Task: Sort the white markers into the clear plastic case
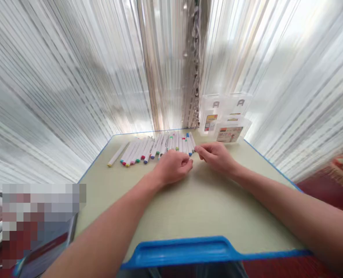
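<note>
A row of several white markers (151, 148) with coloured caps lies side by side at the far side of a pale green table (189, 208). My left hand (174, 166) rests just in front of the row's right part, fingers curled in loosely with nothing seen in them. My right hand (216, 156) sits beside it to the right, fingers pinched together at the right end of the row, close to the last marker. Whether it grips a marker I cannot make out.
Clear plastic marker cases (225, 117) with labels stand at the table's far right corner. White pleated curtains (73, 85) surround the table on all far sides. A blue tray edge (185, 251) runs along the near rim. A blurred area lies at the lower left.
</note>
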A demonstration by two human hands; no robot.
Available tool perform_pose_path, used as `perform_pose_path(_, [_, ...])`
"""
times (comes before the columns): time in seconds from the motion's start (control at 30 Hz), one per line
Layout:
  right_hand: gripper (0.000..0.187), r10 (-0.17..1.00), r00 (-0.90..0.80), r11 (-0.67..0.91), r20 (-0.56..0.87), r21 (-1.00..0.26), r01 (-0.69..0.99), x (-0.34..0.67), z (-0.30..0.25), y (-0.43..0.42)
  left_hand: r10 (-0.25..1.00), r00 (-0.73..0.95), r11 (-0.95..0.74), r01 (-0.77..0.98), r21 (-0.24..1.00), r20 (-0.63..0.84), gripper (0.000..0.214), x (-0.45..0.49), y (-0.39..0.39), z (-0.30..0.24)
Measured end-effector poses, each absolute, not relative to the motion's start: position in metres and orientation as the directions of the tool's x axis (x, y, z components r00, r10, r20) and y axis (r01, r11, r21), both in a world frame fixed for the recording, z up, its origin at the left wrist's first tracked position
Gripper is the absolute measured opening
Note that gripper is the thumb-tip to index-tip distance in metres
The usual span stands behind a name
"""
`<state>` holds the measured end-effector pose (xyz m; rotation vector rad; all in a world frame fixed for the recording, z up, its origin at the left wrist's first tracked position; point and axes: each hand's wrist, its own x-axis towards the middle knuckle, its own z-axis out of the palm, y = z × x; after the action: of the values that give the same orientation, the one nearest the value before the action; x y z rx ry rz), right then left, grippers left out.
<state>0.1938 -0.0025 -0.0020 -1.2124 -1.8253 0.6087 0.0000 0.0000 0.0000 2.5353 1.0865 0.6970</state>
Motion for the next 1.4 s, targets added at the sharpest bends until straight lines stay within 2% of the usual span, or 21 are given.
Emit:
perform_pose_path(0.67, [0.035, 0.912, -0.160, 0.404, 0.379, -0.752, 0.521, 0.1941, -0.0021, -0.0048, 0.725, 0.583, -0.685, 0.561, 0.464, 0.366, 0.039, 0.0036, -0.0001, 0.0039])
perform_pose_path(1.4, [0.032, 0.908, -0.193, 0.416, 0.373, -0.738, 0.531, 0.1934, 0.0002, -0.0092, 0.729, 0.566, -0.680, 0.534, 0.503, 0.385, 0.041, 0.0063, -0.0017, 0.0039])
